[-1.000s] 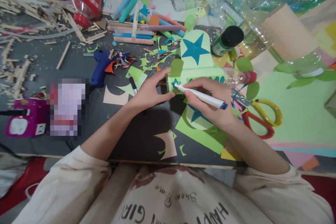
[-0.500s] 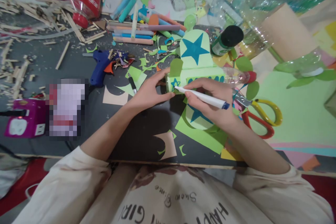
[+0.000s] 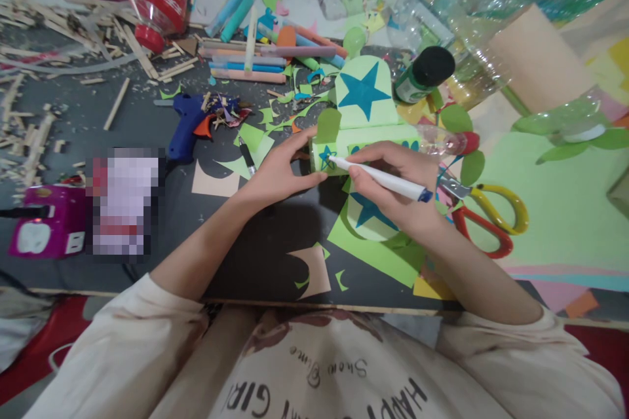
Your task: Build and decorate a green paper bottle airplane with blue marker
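My right hand (image 3: 393, 180) grips a white marker (image 3: 381, 177) with a dark blue end, its tip on a small blue star (image 3: 327, 157). That star is on a plastic bottle covered in light green paper (image 3: 354, 136), made up like a plane. Its bottom end is steadied between the thumb and fingers of my left hand (image 3: 282, 167). Rounded paper wings stick out on both sides, each with a large blue star (image 3: 364, 90); my right hand partly hides the near wing (image 3: 368, 226). The bottle's clear neck and red cap (image 3: 470, 143) point right.
Scissors (image 3: 498, 213) lie to the right, a dark-capped green bottle (image 3: 425, 75) behind the plane. Leftward are a blue glue gun (image 3: 187, 124), a black pen (image 3: 247, 156) and a purple box (image 3: 49, 219). Coloured markers (image 3: 250, 65), paper scraps and wood sticks cover the back.
The marker tip has shifted slightly up and right over the small star, whose upper part now looks more filled with blue. My left hand stays in place.
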Motion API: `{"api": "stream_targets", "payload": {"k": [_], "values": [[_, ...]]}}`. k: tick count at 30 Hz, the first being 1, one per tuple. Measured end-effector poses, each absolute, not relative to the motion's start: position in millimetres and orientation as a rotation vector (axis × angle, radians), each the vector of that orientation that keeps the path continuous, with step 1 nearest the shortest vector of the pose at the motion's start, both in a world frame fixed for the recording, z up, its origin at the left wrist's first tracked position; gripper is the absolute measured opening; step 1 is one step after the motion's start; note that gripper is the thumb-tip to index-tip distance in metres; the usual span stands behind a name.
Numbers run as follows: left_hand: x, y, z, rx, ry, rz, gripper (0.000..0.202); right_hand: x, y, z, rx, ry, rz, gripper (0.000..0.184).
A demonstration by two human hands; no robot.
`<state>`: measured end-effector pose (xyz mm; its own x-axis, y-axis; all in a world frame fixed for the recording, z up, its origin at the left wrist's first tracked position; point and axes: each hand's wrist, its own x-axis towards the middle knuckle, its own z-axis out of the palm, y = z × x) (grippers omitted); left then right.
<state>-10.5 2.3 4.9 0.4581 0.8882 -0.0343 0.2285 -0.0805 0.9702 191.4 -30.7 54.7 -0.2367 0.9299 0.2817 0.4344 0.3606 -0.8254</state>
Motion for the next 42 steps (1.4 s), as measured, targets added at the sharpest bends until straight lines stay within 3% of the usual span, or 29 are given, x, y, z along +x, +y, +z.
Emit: {"api": "stream_targets", "payload": {"k": [42], "values": [[-11.9, 1.4, 0.6, 1.592, 1.046, 0.728, 0.077, 193.7, -29.8, 58.1, -1.209, -1.836, 0.785, 0.014]]}}
